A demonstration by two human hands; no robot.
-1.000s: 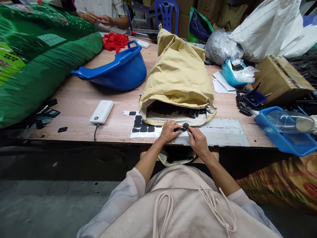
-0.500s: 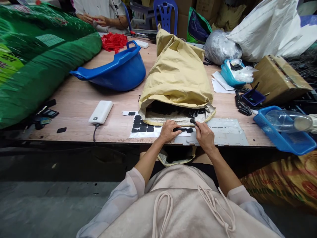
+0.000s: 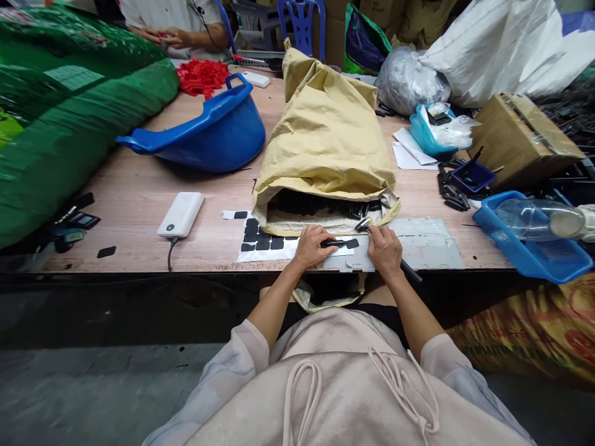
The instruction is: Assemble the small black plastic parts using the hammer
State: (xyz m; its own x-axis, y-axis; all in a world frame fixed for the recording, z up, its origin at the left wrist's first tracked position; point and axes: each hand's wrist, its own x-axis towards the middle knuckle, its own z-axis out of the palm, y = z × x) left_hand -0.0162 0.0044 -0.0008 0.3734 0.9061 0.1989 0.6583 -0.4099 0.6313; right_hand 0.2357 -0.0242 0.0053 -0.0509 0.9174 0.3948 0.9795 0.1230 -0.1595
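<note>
My left hand is closed on a slim black plastic piece, holding it at the table's front edge. A black rounded-square pad lies at the piece's right end. My right hand grips a small hammer with a shiny metal head and a black handle that sticks out past the wrist. The hammer head is just above the pad, apart from it. Under my left hand, a white backing sheet bears several black pads. Behind both hands a yellow sack lies with its mouth towards me, black pieces inside.
A blue basin and a white power bank with a cable stand on the left, beside a big green sack. Rightward are a blue tray holding a plastic bottle and a cardboard box. Another person's hands work across the table.
The hammer in my right hand has tilted, so its metal head shows side-on and its handle appears past my wrist. My left hand keeps its grip. The whole view has shifted slightly.
</note>
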